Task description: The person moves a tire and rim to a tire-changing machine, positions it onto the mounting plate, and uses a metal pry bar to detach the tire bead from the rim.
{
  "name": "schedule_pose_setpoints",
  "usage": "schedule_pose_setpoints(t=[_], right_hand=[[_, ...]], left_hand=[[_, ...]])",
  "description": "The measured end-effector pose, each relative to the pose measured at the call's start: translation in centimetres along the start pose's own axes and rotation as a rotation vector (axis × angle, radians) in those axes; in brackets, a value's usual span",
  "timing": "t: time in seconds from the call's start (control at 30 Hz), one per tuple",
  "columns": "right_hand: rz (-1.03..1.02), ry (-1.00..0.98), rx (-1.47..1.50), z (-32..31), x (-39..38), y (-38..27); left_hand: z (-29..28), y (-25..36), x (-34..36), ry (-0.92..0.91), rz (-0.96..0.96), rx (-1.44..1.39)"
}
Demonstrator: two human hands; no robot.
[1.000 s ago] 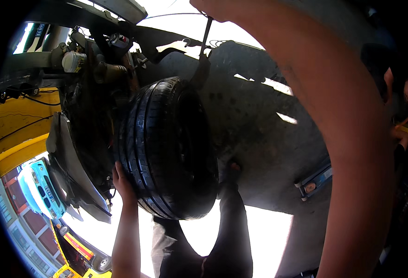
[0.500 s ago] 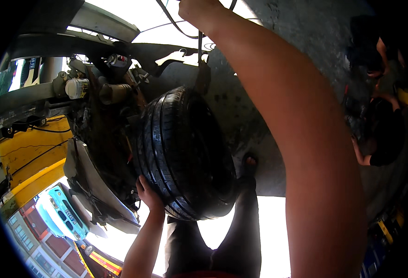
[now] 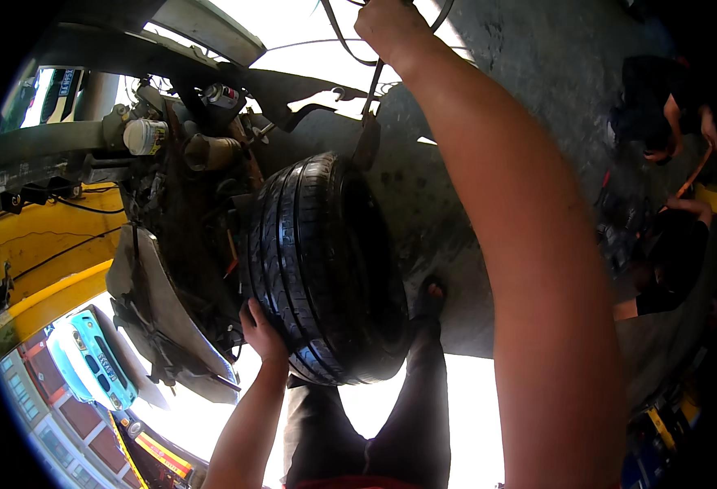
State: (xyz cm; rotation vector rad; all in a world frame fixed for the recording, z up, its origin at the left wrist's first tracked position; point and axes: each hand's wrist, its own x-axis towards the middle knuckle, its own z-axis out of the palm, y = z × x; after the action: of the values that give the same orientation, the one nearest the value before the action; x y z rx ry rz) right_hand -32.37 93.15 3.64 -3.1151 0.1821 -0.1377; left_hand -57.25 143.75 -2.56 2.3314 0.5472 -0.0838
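A black car tyre (image 3: 297, 269) stands on edge, slightly tilted, in front of my legs. My left hand (image 3: 262, 330) grips the lower left of its tread, with the thumb and fingers pressed against the rubber. Stretched far forward, my right arm crosses over the right side of the view. My right hand (image 3: 392, 31) is closed at the top edge, beside a looped dark strap or hose (image 3: 344, 37). Its fingers are partly cut off, so what they hold cannot be made out. The tyre's far side and the inside of its opening are dark.
Left of the tyre is dark machinery with a white tub (image 3: 145, 137), a can (image 3: 221, 96) and a grey curved panel (image 3: 167, 301). Yellow metalwork (image 3: 57, 236) and a light blue car (image 3: 93, 359) are further left. Two people (image 3: 660, 110) work low at the right.
The view has shifted slightly, and the tyre sits a little more upright. My left hand stays on the tread, my right stays forward and closed. The people at the right have moved their arms.
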Motion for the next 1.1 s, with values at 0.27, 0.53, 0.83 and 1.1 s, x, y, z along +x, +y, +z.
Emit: schedule_pose_setpoints(t=[0.27,0.53,0.83,1.1], right_hand=[[-0.108,0.045,-0.229,-2.6,-2.9,-0.6],[0.082,0.104,-0.002,-0.9,-2.0,-0.6],[0.086,-0.107,-0.598,-0.7,-1.6,-1.8],[0.05,-0.15,-0.429,-1.9,-2.2,-2.3]], left_hand=[[-0.1,-0.1,0.0,-0.004,0.021,0.039],[-0.2,0.4,-0.3,-0.017,-0.027,0.044],[-0.4,1.2,-2.2,0.006,-0.06,0.134],[-0.8,2.4,-2.4,-0.02,-0.098,0.134]])
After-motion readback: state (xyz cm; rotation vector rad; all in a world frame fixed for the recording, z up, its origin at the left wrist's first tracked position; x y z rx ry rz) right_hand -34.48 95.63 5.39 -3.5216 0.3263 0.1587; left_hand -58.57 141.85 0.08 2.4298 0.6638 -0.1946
